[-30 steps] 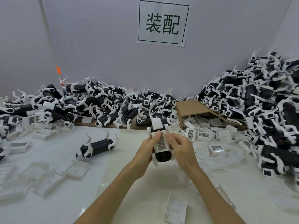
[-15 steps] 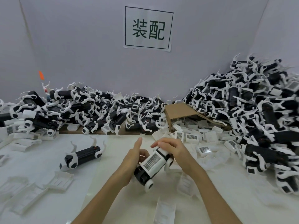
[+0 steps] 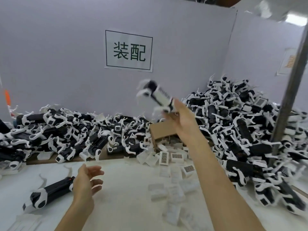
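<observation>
Sign point(image 3: 128, 50) reads 装配; left hand point(image 3: 85, 185) spread; right hand point(image 3: 183, 120) grip on unit point(image 3: 157, 95): cannot tell.

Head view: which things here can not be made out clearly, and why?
All in the head view.
Black-and-white unit by the right hand: motion blur; whether the hand grips it cannot be told.
Cardboard box: inside hidden by the right forearm.
Barcode labels: too small to read.
Black unit on the table: one end covered by the left hand.
Paper on side wall: blurred, partly behind the metal pole.
</observation>
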{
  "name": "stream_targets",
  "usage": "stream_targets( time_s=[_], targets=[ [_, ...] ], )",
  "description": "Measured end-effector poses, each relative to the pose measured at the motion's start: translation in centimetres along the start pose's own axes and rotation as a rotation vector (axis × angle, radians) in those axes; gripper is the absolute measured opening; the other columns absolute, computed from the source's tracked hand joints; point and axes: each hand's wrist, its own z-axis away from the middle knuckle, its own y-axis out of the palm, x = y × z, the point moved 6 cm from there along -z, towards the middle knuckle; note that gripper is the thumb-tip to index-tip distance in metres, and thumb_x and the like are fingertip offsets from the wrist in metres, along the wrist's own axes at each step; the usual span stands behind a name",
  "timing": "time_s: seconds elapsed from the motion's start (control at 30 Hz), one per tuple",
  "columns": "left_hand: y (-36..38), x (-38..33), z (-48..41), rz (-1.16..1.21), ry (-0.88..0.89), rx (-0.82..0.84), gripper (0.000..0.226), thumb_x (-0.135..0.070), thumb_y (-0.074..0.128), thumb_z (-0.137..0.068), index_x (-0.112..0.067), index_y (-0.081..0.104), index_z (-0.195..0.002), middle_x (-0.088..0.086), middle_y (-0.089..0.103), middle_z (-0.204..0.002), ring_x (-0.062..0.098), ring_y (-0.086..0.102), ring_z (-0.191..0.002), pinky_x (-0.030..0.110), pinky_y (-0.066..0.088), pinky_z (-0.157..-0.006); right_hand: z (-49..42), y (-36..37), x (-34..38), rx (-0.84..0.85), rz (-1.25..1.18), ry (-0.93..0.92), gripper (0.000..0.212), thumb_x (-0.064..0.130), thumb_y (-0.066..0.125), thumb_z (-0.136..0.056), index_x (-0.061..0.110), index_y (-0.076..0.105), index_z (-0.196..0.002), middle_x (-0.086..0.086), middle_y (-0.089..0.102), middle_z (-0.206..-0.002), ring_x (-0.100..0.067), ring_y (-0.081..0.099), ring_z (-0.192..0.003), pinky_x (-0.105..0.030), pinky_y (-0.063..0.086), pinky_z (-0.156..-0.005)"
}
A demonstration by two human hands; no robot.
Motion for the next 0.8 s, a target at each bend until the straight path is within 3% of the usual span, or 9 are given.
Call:
stream_targets(
  time_s=[0.07, 0.1, 0.13, 0.17, 0.3, 0.37, 0.5, 0.67, 0.8],
  targets=[
    [0.4, 0.3, 0.3, 0.0, -0.014, 0.003, 0.052, -0.04, 0.03, -0.106, -0.01, 0.065, -0.083, 0.008, 0.066, -0.08, 0.021, 0.047, -0.059, 0.032, 0.039, -0.057, -4.3, -0.9, 5.9, -0.158, -0.101, -0.089, 0.067, 0.042, 0.051, -0.101, 0.012, 0.025, -0.155, -0.018, 0.049, -0.143, -0.029, 0.067, -0.11, -0.044, 0.056, -0.095],
    [0.6, 0.4, 0.5, -0.005, -0.01, 0.008, 0.051, -0.039, 0.03, -0.106, -0.01, 0.065, -0.083, 0.008, 0.066, -0.08, 0.021, 0.047, -0.059, 0.032, 0.039, -0.057, -5.9, -0.7, 7.8, -0.163, 0.015, -0.071, 0.079, 0.046, 0.048, -0.101, 0.018, 0.003, -0.16, -0.018, 0.036, -0.155, -0.032, 0.063, -0.117, -0.048, 0.052, -0.1],
    [0.8, 0.4, 0.6, -0.011, -0.007, 0.012, 0.051, -0.038, 0.03, -0.106, -0.009, 0.065, -0.083, 0.009, 0.066, -0.08, 0.022, 0.047, -0.058, 0.032, 0.039, -0.057, -7.1, -0.4, 8.8, -0.154, 0.178, -0.038, 0.084, 0.048, 0.048, -0.101, 0.022, -0.007, -0.159, -0.016, 0.028, -0.16, -0.032, 0.062, -0.119, -0.049, 0.051, -0.102],
    [1.0, 0.3, 0.7, -0.017, -0.006, 0.015, 0.05, -0.037, 0.031, -0.106, -0.009, 0.065, -0.083, 0.009, 0.067, -0.08, 0.022, 0.048, -0.058, 0.032, 0.039, -0.056, -7.8, -0.1, 9.0, -0.148, 0.339, -0.008, 0.083, 0.047, 0.048, -0.102, 0.022, -0.006, -0.159, -0.013, 0.029, -0.16, -0.029, 0.065, -0.115, -0.046, 0.052, -0.1],
    [1.4, 0.3, 1.2, -0.03, -0.013, 0.018, 0.048, -0.032, 0.032, -0.106, -0.007, 0.066, -0.083, 0.01, 0.067, -0.08, 0.023, 0.049, -0.057, 0.031, 0.039, -0.054, -7.3, 1.3, 5.6, -0.099, 0.666, -0.01, 0.05, 0.026, 0.051, -0.103, 0.015, 0.037, -0.15, -0.007, 0.055, -0.134, -0.017, 0.071, -0.082, -0.028, 0.056, -0.072],
    [1.2, 0.3, 1.3, -0.033, -0.014, 0.01, 0.046, -0.03, 0.031, -0.106, -0.007, 0.065, -0.084, 0.01, 0.066, -0.08, 0.023, 0.048, -0.058, 0.032, 0.038, -0.054, -6.5, 1.8, 1.8, -0.032, 0.82, 0.057, 0.044, 0.022, 0.052, -0.102, 0.015, 0.046, -0.145, -0.005, 0.057, -0.133, -0.016, 0.07, -0.084, -0.026, 0.054, -0.071],
    [0.8, 0.2, 1.0, 0.009, -0.034, -0.056, 0.037, -0.027, 0.032, -0.106, -0.007, 0.063, -0.099, 0.008, 0.065, -0.084, 0.024, 0.052, -0.061, 0.032, 0.04, -0.056, -4.1, 3.5, -7.1, 0.278, 1.176, 0.221, 0.057, 0.03, 0.061, -0.098, 0.016, 0.04, -0.149, -0.006, 0.049, -0.148, -0.024, 0.054, -0.128, -0.035, 0.045, -0.101],
    [-0.2, 0.1, 0.4, 0.14, -0.063, -0.153, 0.034, -0.022, 0.034, -0.106, -0.01, 0.05, -0.134, 0.011, 0.06, -0.114, 0.03, 0.063, -0.079, 0.035, 0.046, -0.062, -0.2, 5.9, -16.5, 0.546, 1.31, 0.344, 0.09, 0.044, 0.07, -0.09, 0.018, 0.018, -0.159, -0.008, 0.023, -0.163, -0.028, 0.031, -0.146, -0.041, 0.032, -0.114],
    [-0.3, 0.1, 0.4, 0.158, -0.04, -0.195, 0.04, -0.02, 0.035, -0.105, -0.008, 0.043, -0.143, 0.008, 0.054, -0.123, 0.032, 0.062, -0.098, 0.038, 0.048, -0.077, 2.4, 8.7, -21.0, 0.585, 1.263, 0.308, 0.098, 0.047, 0.073, -0.087, 0.022, 0.012, -0.16, -0.002, 0.015, -0.167, -0.024, 0.02, -0.151, -0.045, 0.024, -0.121]
  ],
)
